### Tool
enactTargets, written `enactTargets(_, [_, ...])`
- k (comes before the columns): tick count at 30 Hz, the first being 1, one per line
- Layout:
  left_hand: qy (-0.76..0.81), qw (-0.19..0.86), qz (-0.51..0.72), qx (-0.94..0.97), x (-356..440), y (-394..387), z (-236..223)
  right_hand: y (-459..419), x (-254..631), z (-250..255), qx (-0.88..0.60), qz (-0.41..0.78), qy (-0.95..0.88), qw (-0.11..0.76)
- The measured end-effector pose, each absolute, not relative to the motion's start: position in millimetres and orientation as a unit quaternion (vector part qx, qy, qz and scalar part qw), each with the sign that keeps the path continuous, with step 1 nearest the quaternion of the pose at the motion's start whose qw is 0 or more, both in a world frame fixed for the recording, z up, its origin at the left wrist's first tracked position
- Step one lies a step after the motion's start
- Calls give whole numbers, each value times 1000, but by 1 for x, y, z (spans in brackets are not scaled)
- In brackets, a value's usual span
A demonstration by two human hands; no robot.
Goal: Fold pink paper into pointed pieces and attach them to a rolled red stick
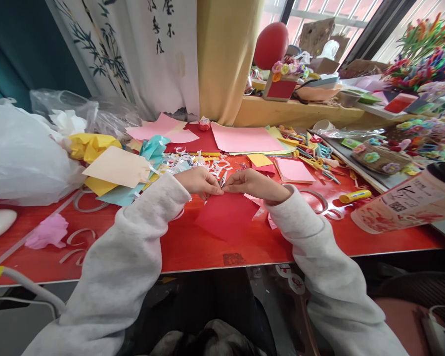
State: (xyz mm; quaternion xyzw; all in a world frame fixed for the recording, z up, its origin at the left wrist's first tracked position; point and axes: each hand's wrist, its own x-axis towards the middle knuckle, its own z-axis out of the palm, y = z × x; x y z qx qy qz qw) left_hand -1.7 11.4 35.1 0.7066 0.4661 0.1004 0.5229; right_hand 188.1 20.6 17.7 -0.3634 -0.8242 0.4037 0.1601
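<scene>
A square of red paper [228, 217] hangs by its upper corner just above the red table. My left hand [200, 181] pinches that corner from the left, thumb and fingertips closed. From the right, my right hand [252, 185] pinches at the same spot, so the fingertips of both hands almost meet. Whether a fold lies between the fingers is too small to tell. Behind my hands are white paper scraps [211, 164]. Pink paper pieces [260, 210] lie partly hidden beside my right wrist.
Pink sheets [246, 137] and a pink square pad [294, 170] lie at the back. A yellow glue stick [355, 196] and a tilted cup [404, 200] are on the right. A white plastic bag [25, 153] and crumpled pink paper [48, 231] occupy the left.
</scene>
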Motion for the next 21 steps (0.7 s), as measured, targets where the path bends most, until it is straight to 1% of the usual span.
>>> enactTargets(5, [476,506,108,711,-1,12,34,21,189,18,-378,407,-815,163])
enactTargets(9, [457,518,117,714,-3,13,34,22,189,16,-378,415,-807,182])
enactTargets(16, [493,502,120,700,-1,11,37,23,189,14,-372,392,-821,183])
enactTargets(21, [479,514,117,702,-3,11,37,24,191,15,-369,409,-810,203])
